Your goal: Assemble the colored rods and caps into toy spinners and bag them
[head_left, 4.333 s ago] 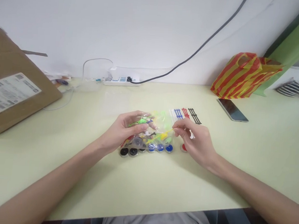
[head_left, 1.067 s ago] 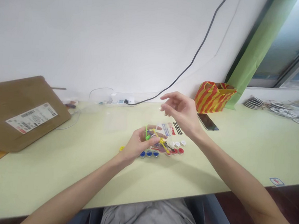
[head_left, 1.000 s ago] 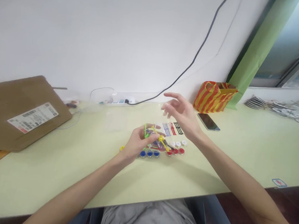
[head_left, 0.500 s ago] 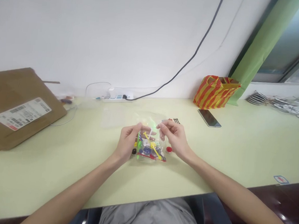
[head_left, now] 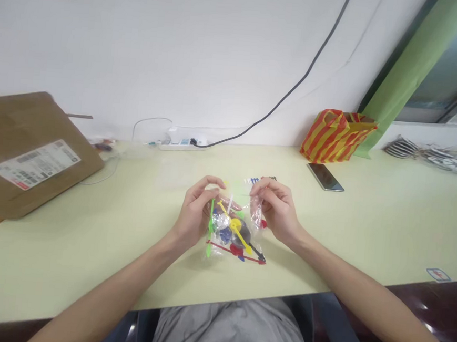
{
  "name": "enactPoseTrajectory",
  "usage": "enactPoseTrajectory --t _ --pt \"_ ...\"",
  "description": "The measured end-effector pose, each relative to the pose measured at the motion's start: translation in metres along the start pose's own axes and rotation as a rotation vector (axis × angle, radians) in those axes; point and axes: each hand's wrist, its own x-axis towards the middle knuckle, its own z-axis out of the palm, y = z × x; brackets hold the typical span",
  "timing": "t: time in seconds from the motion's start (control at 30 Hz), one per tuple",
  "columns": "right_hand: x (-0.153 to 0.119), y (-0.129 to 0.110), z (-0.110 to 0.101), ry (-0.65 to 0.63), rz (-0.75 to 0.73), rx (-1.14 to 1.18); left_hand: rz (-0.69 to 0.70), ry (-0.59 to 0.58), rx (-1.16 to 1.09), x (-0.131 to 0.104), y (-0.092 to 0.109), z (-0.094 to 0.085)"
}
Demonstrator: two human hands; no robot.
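A clear plastic bag (head_left: pixel 219 249) hangs between my hands above the table. Inside it lie coloured plastic parts: a yellow arrow-shaped pointer (head_left: pixel 236 225), a red pointer (head_left: pixel 236 250), a green pointer (head_left: pixel 210 227) and dark round pieces. My left hand (head_left: pixel 197 210) is closed on the bag's left side, some fingers showing behind the film. My right hand (head_left: pixel 277 206) pinches the bag's right upper edge. Behind that hand, small white and blue pegs (head_left: pixel 252 181) lie in a row on the table, and a red round piece (head_left: pixel 264 224) shows beside it, partly covered.
A cardboard parcel (head_left: pixel 29 139) with a label leans at the left. Against the wall sits a white power strip (head_left: pixel 183 142) with a black cable (head_left: pixel 273 108). A phone (head_left: pixel 325 177) and a red-yellow striped bag (head_left: pixel 334 140) stand at the back right of the table (head_left: pixel 366 234).
My right hand has moved slightly right, and the bag is spread wider. Its contents have shifted, with the red and dark pointers now reaching further right. The view has shifted a little.
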Motion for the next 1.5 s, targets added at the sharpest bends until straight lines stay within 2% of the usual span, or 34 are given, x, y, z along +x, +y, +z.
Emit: enactPoseTrajectory --t 0.2,0.43,0.6,0.73,0.8,0.93,1.03,1.23,1.4,1.5 --pt "0.005 0.000 -0.004 0.001 0.007 0.018 -0.041 -0.084 -0.070 0.007 -0.007 -0.005" --pt "0.010 0.005 -0.012 0.021 -0.145 -0.103 -0.088 -0.103 -0.097 0.010 -0.007 -0.007" --pt "0.003 0.002 -0.011 -0.023 -0.268 -0.390 -0.173 -0.142 -0.167 0.013 -0.007 -0.010" --pt "-0.003 -0.002 -0.008 -0.067 -0.415 -0.589 -0.187 -0.163 -0.049 0.015 -0.013 -0.014" --pt "-0.004 -0.004 -0.008 -0.057 -0.442 -0.645 -0.170 -0.178 -0.002 0.015 -0.016 -0.015" --pt "0.000 -0.005 -0.010 0.009 -0.385 -0.678 -0.170 -0.157 -0.007 0.015 -0.017 -0.016" --pt "0.003 -0.005 -0.008 0.053 -0.282 -0.609 -0.145 -0.144 -0.004 0.015 -0.016 -0.016" --pt "0.007 0.000 -0.003 -0.008 0.014 -0.496 -0.040 -0.077 0.051 0.015 -0.020 -0.016" --pt "0.008 -0.002 -0.003 -0.012 0.019 -0.460 -0.005 -0.034 0.172 0.014 -0.020 -0.018" --pt "0.009 -0.003 -0.004 0.007 0.042 -0.401 0.010 -0.095 0.160 0.013 -0.016 -0.017"
